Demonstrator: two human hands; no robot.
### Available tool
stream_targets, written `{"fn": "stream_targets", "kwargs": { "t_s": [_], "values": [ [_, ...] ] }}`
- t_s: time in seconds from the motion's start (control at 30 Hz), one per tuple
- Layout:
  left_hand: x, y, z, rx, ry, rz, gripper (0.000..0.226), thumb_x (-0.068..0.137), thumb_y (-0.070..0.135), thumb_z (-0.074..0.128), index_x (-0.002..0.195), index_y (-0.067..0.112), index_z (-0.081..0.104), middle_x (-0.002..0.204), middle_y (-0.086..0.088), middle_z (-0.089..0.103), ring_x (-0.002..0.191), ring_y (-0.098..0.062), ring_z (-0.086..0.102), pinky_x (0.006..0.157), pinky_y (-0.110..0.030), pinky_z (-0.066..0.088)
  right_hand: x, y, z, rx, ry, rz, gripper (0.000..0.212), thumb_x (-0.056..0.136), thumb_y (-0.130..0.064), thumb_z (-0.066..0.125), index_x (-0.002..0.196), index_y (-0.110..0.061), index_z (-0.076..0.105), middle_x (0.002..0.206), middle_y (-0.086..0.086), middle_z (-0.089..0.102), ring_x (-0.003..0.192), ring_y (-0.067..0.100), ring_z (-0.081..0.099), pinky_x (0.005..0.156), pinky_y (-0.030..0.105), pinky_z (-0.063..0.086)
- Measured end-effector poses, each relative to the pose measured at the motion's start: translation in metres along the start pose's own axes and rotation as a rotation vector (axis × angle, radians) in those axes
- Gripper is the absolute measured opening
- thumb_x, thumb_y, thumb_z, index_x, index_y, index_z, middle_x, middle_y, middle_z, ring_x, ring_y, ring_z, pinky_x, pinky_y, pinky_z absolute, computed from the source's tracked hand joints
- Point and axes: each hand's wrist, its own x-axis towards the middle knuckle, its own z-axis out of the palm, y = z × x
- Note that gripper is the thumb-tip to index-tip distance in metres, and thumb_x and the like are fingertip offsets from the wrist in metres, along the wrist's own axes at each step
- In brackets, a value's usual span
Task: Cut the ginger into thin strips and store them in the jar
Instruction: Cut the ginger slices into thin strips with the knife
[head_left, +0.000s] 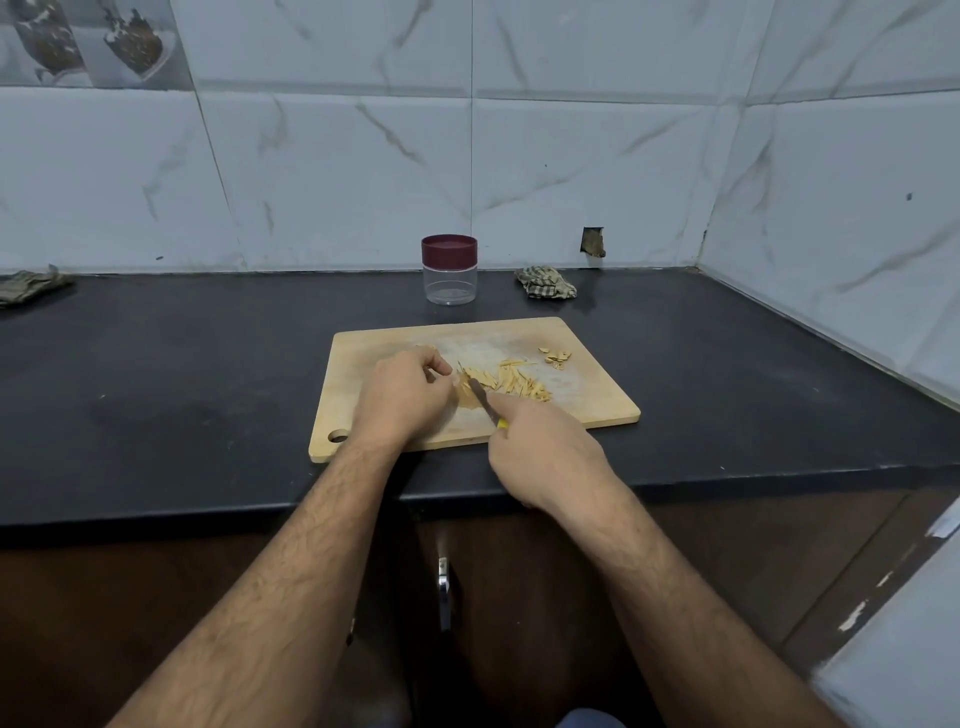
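Head view: right hand grips knife; curled left hand perhaps pins pale ginger strips.

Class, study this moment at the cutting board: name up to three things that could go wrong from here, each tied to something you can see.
1. The left hand holds the ginger slice right beside the knife in the right hand; a slip could nick the fingers.
2. The jar still wears its lid, so storing needs another step.
3. Loose ginger strips and the scraps sit apart on the cutting board; they might get mixed or swept off.
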Motion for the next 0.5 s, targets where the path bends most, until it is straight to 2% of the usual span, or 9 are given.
{"fn": "stream_targets", "kwargs": {
  "t_s": [0.1, 0.27, 0.5],
  "values": [
    [0.0, 0.0, -0.002, -0.071, 0.018, -0.031, 0.014, 0.086, 0.016, 0.058, 0.085, 0.029, 0.063, 0.073, 0.013, 0.06, 0.083, -0.016, 0.06, 0.076, -0.028, 0.046, 0.003, -0.004, 0.003, -0.049, -0.004, -0.017, 0.058, 0.097, -0.017, 0.04, 0.15, -0.039, 0.034, 0.139, -0.002, 0.055, 0.121, 0.023, 0.052, 0.089, 0.036, 0.046],
    [0.001, -0.001, -0.003, -0.116, 0.026, -0.061, 0.014, 0.084, 0.015, 0.059, 0.087, 0.028, 0.065, 0.084, 0.009, 0.065, 0.088, -0.015, 0.061, 0.078, -0.026, 0.045, 0.01, -0.006, 0.002, -0.114, -0.024, -0.029, 0.057, 0.095, -0.014, 0.043, 0.146, -0.04, 0.041, 0.133, -0.001, 0.059, 0.117, 0.023, 0.054, 0.078, 0.033, 0.041],
    [-0.001, 0.001, -0.004, -0.095, 0.025, -0.062, 0.014, 0.085, 0.015, 0.057, 0.086, 0.025, 0.065, 0.08, 0.007, 0.063, 0.087, -0.017, 0.062, 0.082, -0.03, 0.05, 0.01, 0.001, -0.002, -0.105, 0.023, 0.067, 0.062, 0.093, -0.013, 0.043, 0.15, -0.036, 0.036, 0.137, 0.001, 0.057, 0.121, 0.025, 0.053, 0.085, 0.035, 0.044]
  ]
}}
